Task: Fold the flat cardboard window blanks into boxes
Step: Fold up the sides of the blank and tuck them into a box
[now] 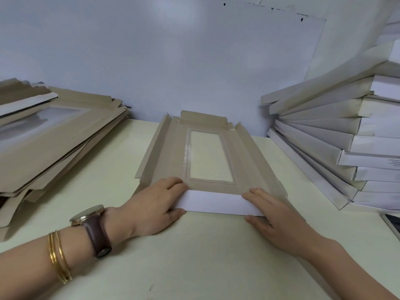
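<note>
Gripping white flap [213, 202] w/ left hand [151, 204], right hand [273, 213] — 2 ends hidden.

we see 1 brown window blank [171, 156] centre, near flap folded white-side-up, flat blanks [54, 137] stacked left, folded boxes [320, 135] right
</note>
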Motion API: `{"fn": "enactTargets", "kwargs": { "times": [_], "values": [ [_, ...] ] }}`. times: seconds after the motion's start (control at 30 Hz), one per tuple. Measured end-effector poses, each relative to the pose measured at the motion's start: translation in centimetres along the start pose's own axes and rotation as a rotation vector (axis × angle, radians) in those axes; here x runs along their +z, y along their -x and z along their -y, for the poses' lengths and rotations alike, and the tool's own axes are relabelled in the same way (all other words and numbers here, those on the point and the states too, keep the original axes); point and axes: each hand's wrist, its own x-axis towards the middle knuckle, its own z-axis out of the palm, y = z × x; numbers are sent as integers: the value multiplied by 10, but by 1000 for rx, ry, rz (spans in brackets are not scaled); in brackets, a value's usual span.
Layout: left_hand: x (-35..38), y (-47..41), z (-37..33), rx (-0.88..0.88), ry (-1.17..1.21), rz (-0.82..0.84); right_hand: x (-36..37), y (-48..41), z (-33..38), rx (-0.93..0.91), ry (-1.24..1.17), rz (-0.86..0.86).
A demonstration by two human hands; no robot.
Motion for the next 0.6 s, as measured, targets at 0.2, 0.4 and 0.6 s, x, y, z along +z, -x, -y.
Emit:
{"fn": "enactTargets", "kwargs": {
  "times": [0.2, 0.4, 0.6],
  "values": [
    [0, 1, 1, 33, 18, -59, 4, 3, -1, 5, 54, -100],
    [0, -4, 0, 30, -69, -82, -2, -5, 4, -38, 98, -129],
    [-8, -21, -1, -111, -54, -53, -16, -27, 6, 29, 195, -73]
  ]
}}
